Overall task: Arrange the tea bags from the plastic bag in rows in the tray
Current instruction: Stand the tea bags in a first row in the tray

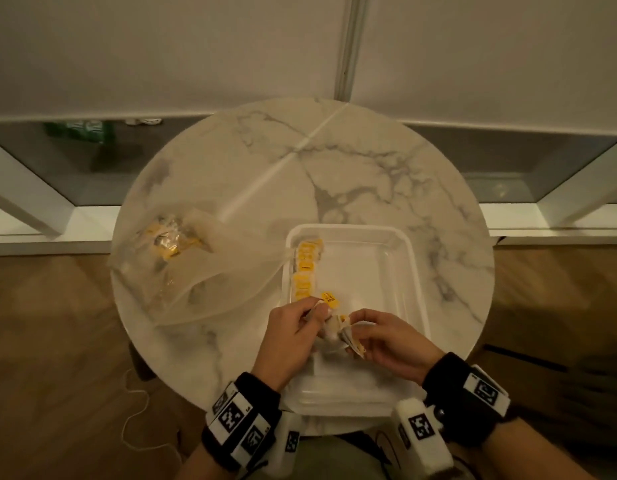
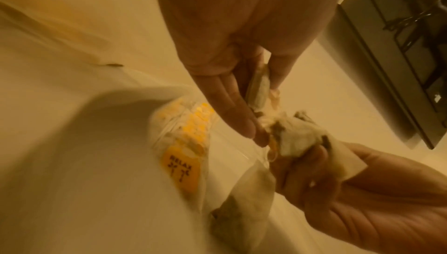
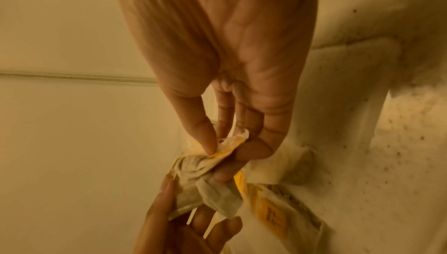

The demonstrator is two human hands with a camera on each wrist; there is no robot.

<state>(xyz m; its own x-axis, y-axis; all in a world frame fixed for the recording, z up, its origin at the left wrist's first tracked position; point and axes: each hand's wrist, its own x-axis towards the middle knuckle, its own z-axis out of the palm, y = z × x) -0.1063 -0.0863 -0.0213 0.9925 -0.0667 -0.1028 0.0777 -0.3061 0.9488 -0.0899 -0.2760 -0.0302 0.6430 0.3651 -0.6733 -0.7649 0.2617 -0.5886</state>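
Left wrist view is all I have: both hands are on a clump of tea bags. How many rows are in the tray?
Observer: One row of tea bags, along the tray's left wall.
Operator: Any left to unpack?
Observer: Yes, yellow tags show inside the plastic bag, which lies on the table left of the tray.
Operator: Where am I working?
Observer: The left hand and right hand pinch the clump at that row's near end.

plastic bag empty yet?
Not empty. The plastic bag lies left of the tray with yellow-tagged tea bags showing through its clear film.
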